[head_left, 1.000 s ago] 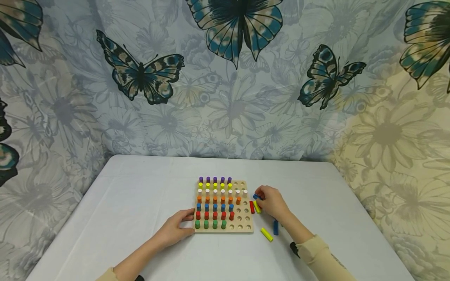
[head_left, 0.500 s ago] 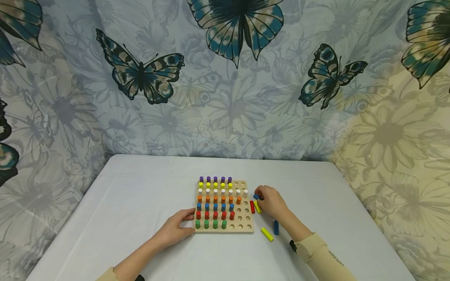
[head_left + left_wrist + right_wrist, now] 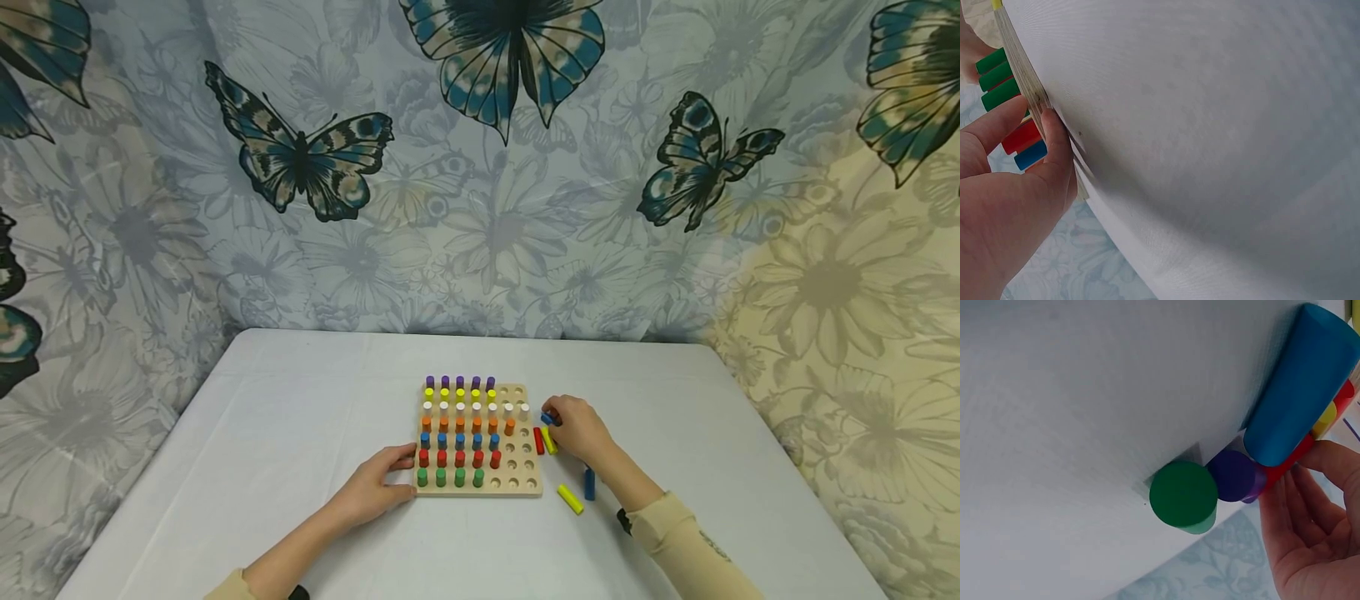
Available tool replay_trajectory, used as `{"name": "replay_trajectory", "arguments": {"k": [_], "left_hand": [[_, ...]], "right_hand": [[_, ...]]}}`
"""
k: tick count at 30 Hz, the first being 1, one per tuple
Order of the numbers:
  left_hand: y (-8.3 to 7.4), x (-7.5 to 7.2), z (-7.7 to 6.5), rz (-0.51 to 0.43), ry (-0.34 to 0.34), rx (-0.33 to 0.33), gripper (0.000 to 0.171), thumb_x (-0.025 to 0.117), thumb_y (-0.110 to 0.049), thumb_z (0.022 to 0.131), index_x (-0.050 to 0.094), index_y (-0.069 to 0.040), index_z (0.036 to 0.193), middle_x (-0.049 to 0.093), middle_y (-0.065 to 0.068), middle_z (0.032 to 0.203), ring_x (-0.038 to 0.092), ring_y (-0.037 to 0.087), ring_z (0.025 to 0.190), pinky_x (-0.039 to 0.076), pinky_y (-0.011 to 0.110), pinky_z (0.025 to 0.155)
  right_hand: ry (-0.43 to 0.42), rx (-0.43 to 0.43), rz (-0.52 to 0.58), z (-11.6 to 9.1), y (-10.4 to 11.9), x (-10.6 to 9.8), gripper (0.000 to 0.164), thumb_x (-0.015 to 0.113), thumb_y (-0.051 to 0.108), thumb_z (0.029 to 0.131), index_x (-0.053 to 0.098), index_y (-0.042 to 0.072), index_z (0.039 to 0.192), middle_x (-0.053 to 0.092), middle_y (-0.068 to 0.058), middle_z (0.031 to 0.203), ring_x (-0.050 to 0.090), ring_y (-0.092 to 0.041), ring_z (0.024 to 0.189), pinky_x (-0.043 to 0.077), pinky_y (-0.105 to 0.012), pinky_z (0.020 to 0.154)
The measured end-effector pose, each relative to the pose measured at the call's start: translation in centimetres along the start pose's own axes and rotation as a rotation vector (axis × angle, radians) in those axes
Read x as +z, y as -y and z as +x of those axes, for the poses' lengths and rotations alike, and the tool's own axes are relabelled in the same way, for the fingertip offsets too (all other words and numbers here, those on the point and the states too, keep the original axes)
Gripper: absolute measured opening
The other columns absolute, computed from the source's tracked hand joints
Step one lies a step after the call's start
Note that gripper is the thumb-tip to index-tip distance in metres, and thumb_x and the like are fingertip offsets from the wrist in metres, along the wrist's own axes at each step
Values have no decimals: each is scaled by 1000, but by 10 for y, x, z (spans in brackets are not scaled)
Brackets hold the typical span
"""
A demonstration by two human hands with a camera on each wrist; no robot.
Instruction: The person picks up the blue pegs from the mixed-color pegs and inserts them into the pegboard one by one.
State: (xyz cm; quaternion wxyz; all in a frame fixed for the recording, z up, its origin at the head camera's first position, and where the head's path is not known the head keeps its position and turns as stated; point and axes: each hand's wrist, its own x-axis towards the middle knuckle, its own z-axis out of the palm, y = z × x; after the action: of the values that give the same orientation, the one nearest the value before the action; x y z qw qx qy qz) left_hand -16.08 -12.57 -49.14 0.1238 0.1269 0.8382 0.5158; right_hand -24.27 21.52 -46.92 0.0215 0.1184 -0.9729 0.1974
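Observation:
A wooden pegboard lies mid-table with rows of coloured pegs standing in its holes. My left hand touches its left side, fingers at the edge and thumb near the front corner; in the left wrist view the left hand lies along the board's edge beside green pegs. Right of the board, my right hand has its fingertips curled at a blue peg. In the right wrist view, the right hand is beside a red peg, its palm side showing; the pinch itself is mostly hidden.
Between board and right hand lie a red peg and a yellow peg. Nearer the front are another yellow peg and a blue peg. The right wrist view adds a green peg and a purple peg.

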Motion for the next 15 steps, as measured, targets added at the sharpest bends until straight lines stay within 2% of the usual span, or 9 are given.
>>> {"name": "replay_trajectory", "arguments": {"k": [10, 15], "left_hand": [[1, 0, 0, -6, 5, 9, 65, 73, -9, 85, 43, 5, 142, 57, 18, 130, 51, 38, 124, 47, 49, 96], [1, 0, 0, -7, 5, 9, 65, 73, -10, 85, 43, 5, 142, 57, 18, 130, 50, 38, 124, 48, 49, 96]], "right_hand": [[-32, -10, 39, -3, -2, 0, 24, 73, -3, 77, 68, 2, 100, 64, -5, 88, 57, -17, 77, 54, -36, 73], [-30, 26, 92, -6, -1, -3, 26, 72, -2, 77, 67, 4, 101, 65, -4, 90, 58, -17, 79, 54, -36, 75]]}}
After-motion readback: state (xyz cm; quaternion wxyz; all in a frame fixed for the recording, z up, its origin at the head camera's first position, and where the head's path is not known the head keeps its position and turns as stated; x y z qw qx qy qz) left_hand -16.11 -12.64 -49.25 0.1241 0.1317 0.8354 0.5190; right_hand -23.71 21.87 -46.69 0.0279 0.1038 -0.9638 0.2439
